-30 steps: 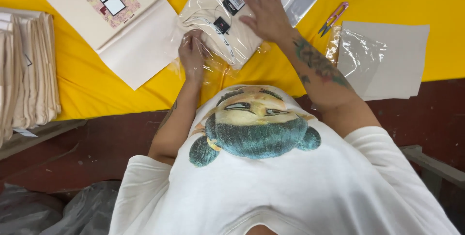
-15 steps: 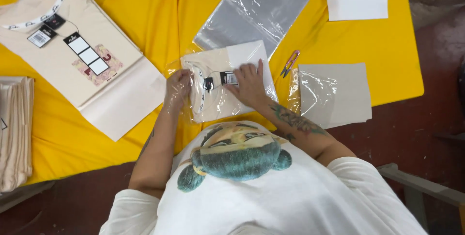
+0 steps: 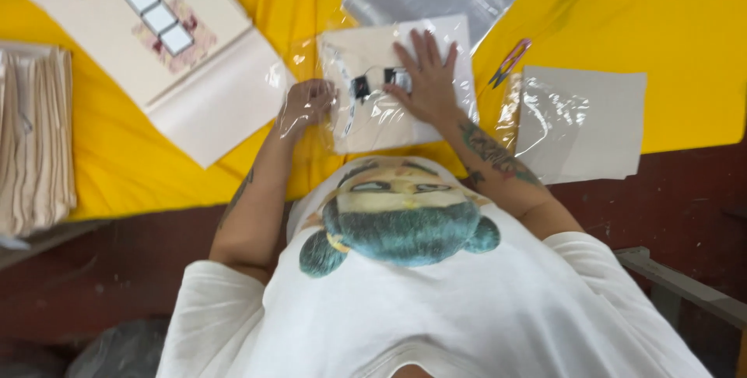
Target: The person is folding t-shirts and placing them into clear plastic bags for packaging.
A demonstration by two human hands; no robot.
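Right hand [image 3: 424, 82] grip open, flat atop bagged folded garment [image 3: 389, 113], left hand [image 3: 307, 105] grip closed on bag edge beside it

Left hand [image 3: 307, 105] seen curled and loosely closed, blurred behind a clear film, left forearm extended straight forward, right hand [image 3: 424, 74] laid flat, palm down, fingers [image 3: 426, 42] spread and pointed away, right forearm tattooed and angled inward, elbow bent.

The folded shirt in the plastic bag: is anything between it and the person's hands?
Only the clear bag. The right hand presses flat on the plastic over the folded shirt, and the left hand is tucked under the bag's loose plastic at its left edge. Nothing else is between them.
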